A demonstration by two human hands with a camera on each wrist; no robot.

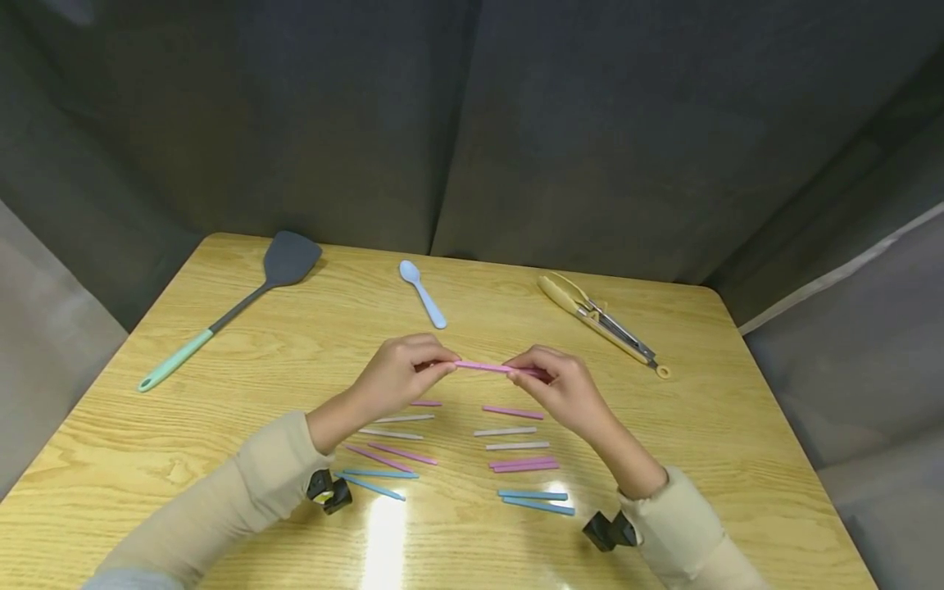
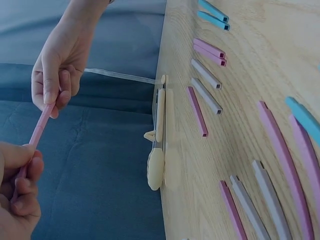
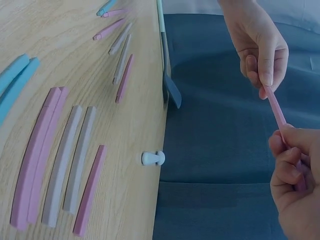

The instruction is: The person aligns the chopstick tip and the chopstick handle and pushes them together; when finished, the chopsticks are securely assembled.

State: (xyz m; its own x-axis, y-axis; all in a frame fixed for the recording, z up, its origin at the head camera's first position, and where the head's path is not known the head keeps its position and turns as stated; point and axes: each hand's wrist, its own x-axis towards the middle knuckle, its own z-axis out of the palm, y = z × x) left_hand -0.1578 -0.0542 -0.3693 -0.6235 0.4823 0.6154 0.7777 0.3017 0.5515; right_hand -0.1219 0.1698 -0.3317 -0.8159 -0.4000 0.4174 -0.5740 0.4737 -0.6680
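Observation:
Above the table, both hands hold one slim pink stick (image 1: 483,366) lengthwise between them. The left hand (image 1: 406,370) pinches its left end between thumb and fingers. Farther along, the right hand (image 1: 564,387) grips the other end, with curled fingers around it in the right wrist view. A faint seam crosses the pink stick (image 2: 39,125) between the hands in the left wrist view. Below lie two groups of square sticks: a pink stick (image 1: 512,412), white sticks (image 1: 505,431), pink sticks (image 1: 524,467) and blue sticks (image 1: 537,506) on the right, similar colours on the left, partly hidden by the left hand.
A grey spatula (image 1: 291,258) with a mint handle lies at the back left of the wooden table (image 1: 243,369). Behind the hands are a light blue spoon (image 1: 423,293) and, to the right, yellow tongs (image 1: 605,324). Dark curtains (image 1: 442,123) hang behind the table.

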